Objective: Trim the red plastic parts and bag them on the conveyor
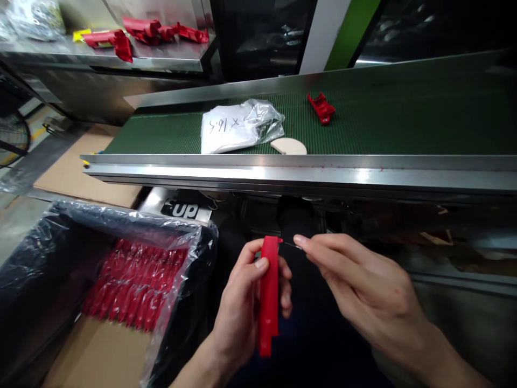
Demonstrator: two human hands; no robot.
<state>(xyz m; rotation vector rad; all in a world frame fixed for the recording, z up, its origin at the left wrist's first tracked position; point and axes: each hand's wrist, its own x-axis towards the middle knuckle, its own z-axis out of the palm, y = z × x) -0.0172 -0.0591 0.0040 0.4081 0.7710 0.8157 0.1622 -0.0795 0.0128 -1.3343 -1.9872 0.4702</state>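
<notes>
A long red plastic part stands roughly upright in my left hand, the thumb on its near face and the fingers wrapped behind it. My right hand is to its right, thumb and forefinger pinched on a thin metal blade. The blade points left at a small red tab near the part's top edge. Whether the tip touches the tab I cannot tell. The blade's rear end is hidden in my fingers.
A green conveyor belt with a metal rail runs ahead, bearing a plastic bag, a pale curved piece and a red part. At left, a plastic-lined bin holds rows of red parts. Several red parts lie on a steel shelf.
</notes>
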